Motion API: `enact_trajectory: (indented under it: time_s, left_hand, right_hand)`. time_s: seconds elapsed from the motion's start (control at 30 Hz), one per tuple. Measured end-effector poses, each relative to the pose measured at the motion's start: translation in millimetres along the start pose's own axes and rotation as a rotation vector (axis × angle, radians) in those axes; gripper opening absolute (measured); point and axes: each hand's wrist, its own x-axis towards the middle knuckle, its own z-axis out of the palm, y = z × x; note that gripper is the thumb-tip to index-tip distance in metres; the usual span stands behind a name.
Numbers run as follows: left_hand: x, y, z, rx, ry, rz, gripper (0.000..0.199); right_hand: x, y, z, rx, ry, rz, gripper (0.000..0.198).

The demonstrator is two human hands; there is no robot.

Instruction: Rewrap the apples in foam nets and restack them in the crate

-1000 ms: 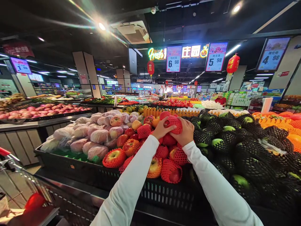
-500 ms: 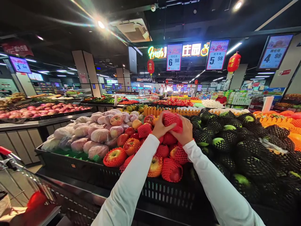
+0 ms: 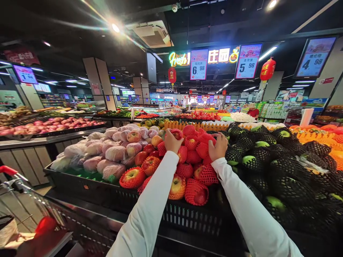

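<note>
Apples in red foam nets (image 3: 192, 142) are heaped between my two hands. At the upper left of the heap, my left hand (image 3: 173, 142) has its fingers and thumb curled around a red apple (image 3: 177, 133). My right hand (image 3: 219, 147) is on the heap's right side, thumb and fingers apart, beside a netted apple (image 3: 205, 138); whether it touches that one I cannot tell. More netted apples lie lower down, one with a red net (image 3: 197, 192) at the crate's front.
A black crate (image 3: 191, 217) fronts the display. Wrapped pale fruit (image 3: 115, 152) lies left, and green fruit in black nets (image 3: 253, 162) fills the right. A shopping cart (image 3: 29, 200) stands at lower left. Price screens (image 3: 198, 65) hang overhead.
Both hands were together around one red-netted apple above the heap. They have since parted, left hand going left and right hand right, and that apple is no longer between them.
</note>
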Motion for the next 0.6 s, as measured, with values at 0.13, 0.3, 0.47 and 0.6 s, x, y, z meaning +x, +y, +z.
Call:
enact_trajectory:
  time_s: [0.13,0.3,0.47,0.6]
  left_hand:
    - [3,-3,1,0.187,-0.28,-0.037,0.081]
    - [9,-6,3,0.406,-0.404,-0.017,0.077]
    - [10,-8,4,0.43,-0.476,0.008,0.064]
    - [9,-8,5,0.416,-0.47,0.005,0.06]
  right_hand:
    - [0,3,5,-0.027,-0.171,-0.07,0.028]
    - [3,14,13,-0.05,-0.253,-0.035,0.027]
    - [7,29,24,-0.017,-0.262,0.019,0.033]
    - [9,30,27,0.002,-0.277,0.041,0.039]
